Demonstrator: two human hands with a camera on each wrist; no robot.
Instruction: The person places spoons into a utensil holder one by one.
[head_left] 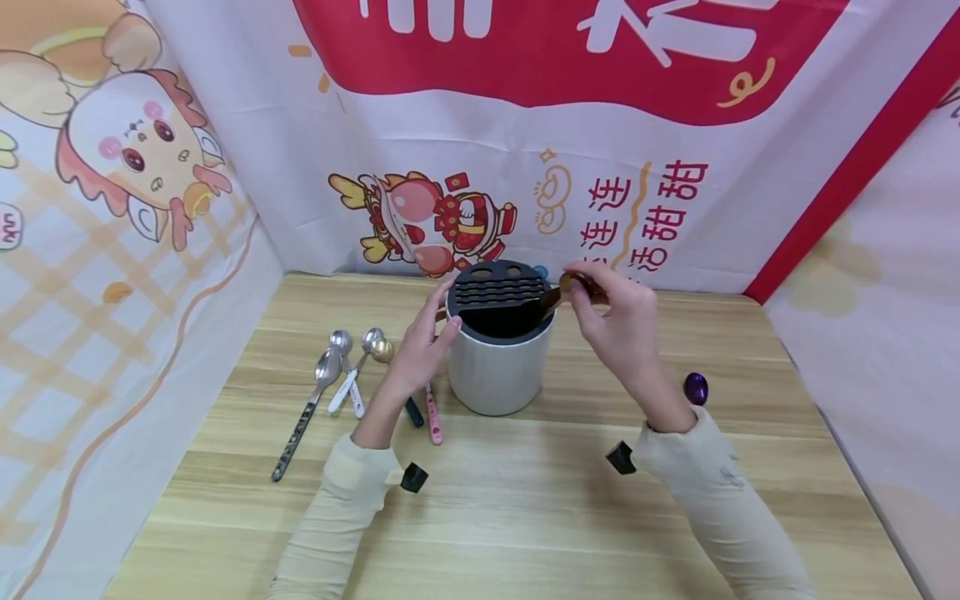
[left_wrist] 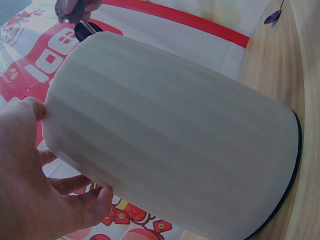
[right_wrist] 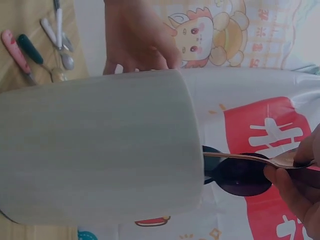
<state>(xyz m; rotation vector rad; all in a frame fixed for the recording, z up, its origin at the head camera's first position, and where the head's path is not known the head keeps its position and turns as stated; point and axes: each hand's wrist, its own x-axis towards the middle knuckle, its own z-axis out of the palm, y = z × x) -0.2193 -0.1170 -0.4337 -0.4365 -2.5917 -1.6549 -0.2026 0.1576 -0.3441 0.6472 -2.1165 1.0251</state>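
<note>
An off-white ribbed utensil holder (head_left: 497, 375) with a black slotted top (head_left: 498, 287) stands upright on the table. My left hand (head_left: 422, 352) holds its left side near the rim, thumb at the front edge. My right hand (head_left: 617, 315) pinches a metal spoon (right_wrist: 285, 159) by its bowl, over the holder's right edge. The handle points down into the dark opening. Just under it, a dark oval spoon bowl (right_wrist: 244, 177) shows at the rim in the right wrist view; whether my fingers touch it I cannot tell.
Left of the holder lie several spoons: a black-patterned one (head_left: 303, 425), white-handled ones (head_left: 343, 392), a gold bowl (head_left: 382, 350), a dark green handle (head_left: 414, 412) and a pink handle (head_left: 433, 417). A purple spoon (head_left: 696, 388) lies to the right. Printed cloth (head_left: 285, 125) hangs behind the table.
</note>
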